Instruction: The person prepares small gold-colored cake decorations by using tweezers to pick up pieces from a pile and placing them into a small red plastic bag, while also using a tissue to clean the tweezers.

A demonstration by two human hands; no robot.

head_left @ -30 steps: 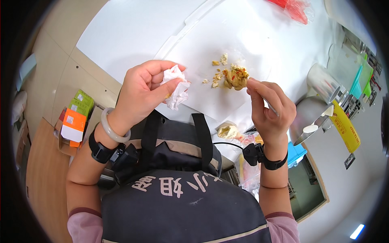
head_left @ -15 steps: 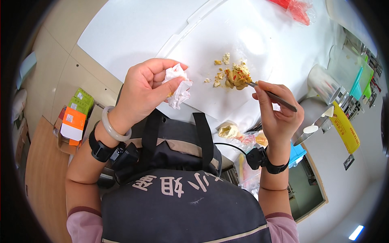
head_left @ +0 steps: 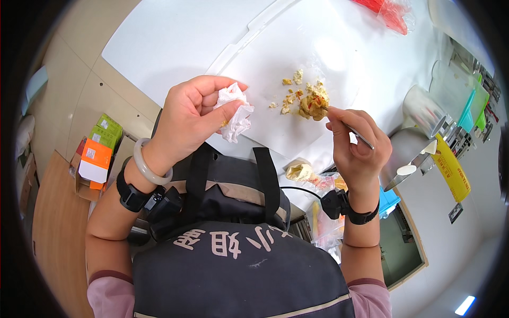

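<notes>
My left hand (head_left: 199,108) pinches a crumpled white tissue (head_left: 234,117), which has a small yellowish stain, between thumb and fingers. In my right hand (head_left: 362,146) is a slim metal utensil (head_left: 359,135), its handle slanting back across the fingers. The utensil's working end meets a brownish-yellow lump of food (head_left: 313,106) with red bits on it; I cannot make out the shape of that end. Pale yellow crumbs (head_left: 287,100) lie scattered to the left of the lump on the white board (head_left: 265,69).
A red plastic bag (head_left: 392,16) lies at the far edge. On the right stand a white container (head_left: 422,108), a metal bowl (head_left: 403,151) and a yellow box (head_left: 452,169). Near me are a piping-bag-like wrapper (head_left: 299,171) and plastic bags. Orange and green boxes (head_left: 95,159) sit at left.
My right hand has moved slightly left and down, and the utensil now sits deeper in its fingers. The food lump has turned and shifted slightly. My left hand stays nearly still with the tissue.
</notes>
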